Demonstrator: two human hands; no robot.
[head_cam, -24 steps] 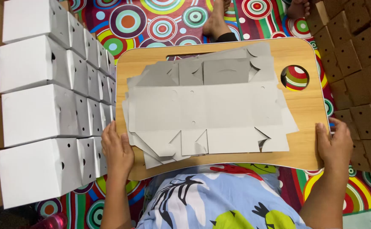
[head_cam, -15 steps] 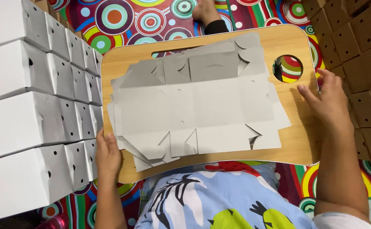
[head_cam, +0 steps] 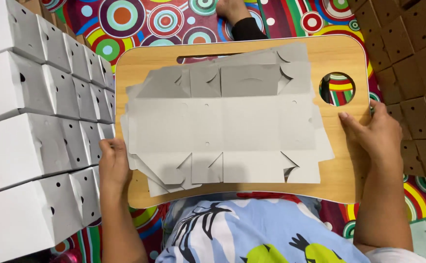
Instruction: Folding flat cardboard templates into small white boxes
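Note:
A wooden lap tray (head_cam: 342, 165) lies across my lap, carrying a stack of flat grey cardboard box blanks (head_cam: 222, 126) with flaps and small holes. My left hand (head_cam: 113, 165) grips the tray's left edge, right beside the lower left corner of the stack. My right hand (head_cam: 376, 134) rests on the tray's right side, below the round hole (head_cam: 337, 89). Its fingers lie flat on the wood just off the blanks and hold nothing.
Several folded white boxes (head_cam: 32, 126) stand in rows at the left, touching the tray's side. Several brown boxes (head_cam: 417, 73) are stacked at the right. A bright mat with circles (head_cam: 140, 19) covers the floor. A foot (head_cam: 232, 9) shows beyond the tray's far edge.
My right hand let go of the tray's lower right edge, lifted up towards the round hole, then settled flat on the wood. The left hand stayed on the left edge.

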